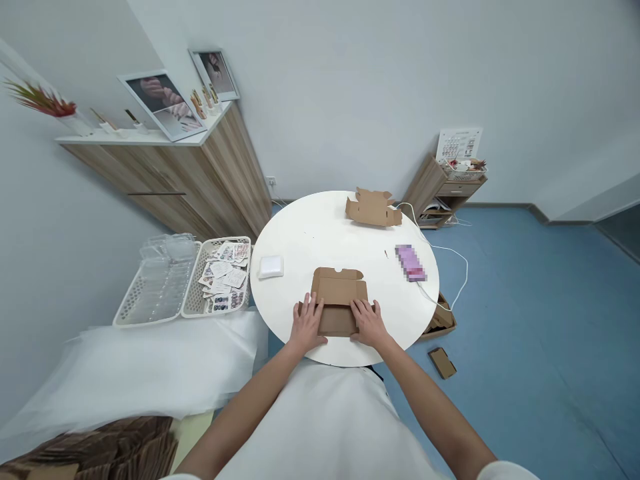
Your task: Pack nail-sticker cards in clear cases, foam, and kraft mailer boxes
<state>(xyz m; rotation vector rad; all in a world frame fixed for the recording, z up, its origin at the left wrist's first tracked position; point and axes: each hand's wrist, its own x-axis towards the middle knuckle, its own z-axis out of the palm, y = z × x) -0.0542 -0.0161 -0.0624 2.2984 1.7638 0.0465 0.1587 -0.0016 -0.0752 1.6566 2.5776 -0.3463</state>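
A brown cardboard mailer box [339,291], partly folded, lies on the white round table [345,250] near its front edge. Its lid panel with tabs lies toward the far side of the table. My left hand [306,328] grips the box's left side, with fingers over the side flap and thumb near the front corner. On the opposite side my right hand [371,325] holds the right side flap in the same way. Both palms hide parts of the box's sides.
Another unfolded cardboard box [373,208] lies at the table's back right. A purple, pixelated item [411,263] and a white cable are at right, a white packet [271,267] at left. White baskets [186,308] stand left; a small box [443,363] lies on the floor.
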